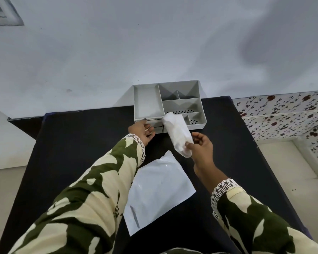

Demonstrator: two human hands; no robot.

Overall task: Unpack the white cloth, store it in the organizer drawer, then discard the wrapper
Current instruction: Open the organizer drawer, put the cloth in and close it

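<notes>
Your right hand pinches the rolled cloth just above the organizer's front edge, ready for stowing, while your left hand, fingers curled, works the drawer front; wrapper lies flat on the table, awaiting disposal.
</notes>
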